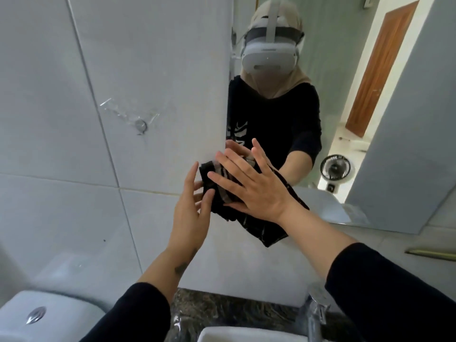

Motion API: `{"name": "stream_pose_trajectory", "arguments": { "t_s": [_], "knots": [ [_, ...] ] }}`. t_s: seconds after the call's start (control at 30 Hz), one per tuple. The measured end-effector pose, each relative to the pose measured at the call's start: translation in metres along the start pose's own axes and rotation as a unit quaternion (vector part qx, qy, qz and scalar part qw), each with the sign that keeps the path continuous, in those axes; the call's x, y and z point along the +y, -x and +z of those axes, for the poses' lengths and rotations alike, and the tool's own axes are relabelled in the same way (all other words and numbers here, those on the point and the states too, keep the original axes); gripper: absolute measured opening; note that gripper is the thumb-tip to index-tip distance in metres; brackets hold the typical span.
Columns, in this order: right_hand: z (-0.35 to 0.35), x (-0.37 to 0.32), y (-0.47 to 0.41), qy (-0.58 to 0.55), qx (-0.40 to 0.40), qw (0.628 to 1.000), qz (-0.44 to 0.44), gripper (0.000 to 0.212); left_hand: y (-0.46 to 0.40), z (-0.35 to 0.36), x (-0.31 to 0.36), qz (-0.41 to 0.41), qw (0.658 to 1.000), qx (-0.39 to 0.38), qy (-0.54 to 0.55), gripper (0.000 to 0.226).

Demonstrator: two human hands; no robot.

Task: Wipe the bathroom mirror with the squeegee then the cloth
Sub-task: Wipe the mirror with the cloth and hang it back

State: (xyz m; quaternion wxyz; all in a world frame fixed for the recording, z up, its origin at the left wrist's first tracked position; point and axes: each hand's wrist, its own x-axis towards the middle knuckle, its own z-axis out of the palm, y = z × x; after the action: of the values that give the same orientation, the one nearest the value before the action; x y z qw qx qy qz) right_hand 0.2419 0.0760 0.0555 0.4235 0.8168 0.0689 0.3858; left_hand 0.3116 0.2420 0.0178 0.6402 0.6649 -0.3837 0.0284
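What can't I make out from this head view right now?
- Squeegee: nowhere in the head view.
- Cloth: its middle is covered by the right hand.
- Mirror: cut off by the top and right edges.
- Streaks on the glass: too faint to tell.

Our right hand lies flat on the cloth at the mirror's lower left corner, our left hand just left of it. The toilet tank sits near left, the sink near centre, and the tap to its right.
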Motion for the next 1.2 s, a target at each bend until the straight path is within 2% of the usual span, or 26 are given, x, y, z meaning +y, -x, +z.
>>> {"name": "stream_pose_trajectory", "arguments": {
  "t_s": [0.13, 0.3, 0.43, 0.53, 0.67, 0.8, 0.9, 1.0, 1.2],
  "knots": [
    [0.005, 0.004, -0.033, -0.007, 0.057, 0.998, -0.009, 0.064, -0.014, -0.018, 0.009, 0.018, 0.997, 0.058, 0.039, 0.053],
    [0.0, 0.014, -0.099, -0.015, 0.157, 0.987, 0.015, 0.054, -0.044, -0.064, 0.028, 0.095, 0.986, 0.135, -0.025, 0.056],
    [-0.005, 0.021, -0.162, -0.028, 0.172, 0.985, -0.006, 0.066, -0.075, -0.107, 0.036, 0.138, 0.966, 0.199, -0.084, 0.058],
    [0.001, 0.015, -0.198, -0.014, 0.151, 0.988, -0.02, 0.072, -0.096, -0.136, 0.032, 0.135, 0.958, 0.229, -0.112, 0.055],
    [0.017, 0.0, -0.206, 0.009, 0.107, 0.994, -0.016, 0.076, -0.102, -0.15, 0.021, 0.11, 0.961, 0.206, -0.151, 0.053],
    [0.019, -0.014, -0.194, 0.022, 0.115, 0.993, 0.025, 0.067, -0.096, -0.149, 0.009, 0.105, 0.958, 0.144, -0.224, 0.057],
    [0.017, -0.028, -0.182, -0.033, 0.117, 0.99, 0.072, 0.053, -0.098, -0.149, 0.005, 0.104, 0.941, 0.127, -0.295, 0.061],
    [0.013, -0.047, -0.171, -0.084, 0.103, 0.981, 0.14, 0.043, -0.095, -0.146, 0.003, 0.084, 0.939, 0.115, -0.313, 0.058],
    [-0.004, -0.083, -0.162, -0.213, 0.018, 0.935, 0.282, 0.05, -0.082, -0.135, 0.004, 0.015, 0.959, 0.09, -0.267, 0.048]
  ]
}}
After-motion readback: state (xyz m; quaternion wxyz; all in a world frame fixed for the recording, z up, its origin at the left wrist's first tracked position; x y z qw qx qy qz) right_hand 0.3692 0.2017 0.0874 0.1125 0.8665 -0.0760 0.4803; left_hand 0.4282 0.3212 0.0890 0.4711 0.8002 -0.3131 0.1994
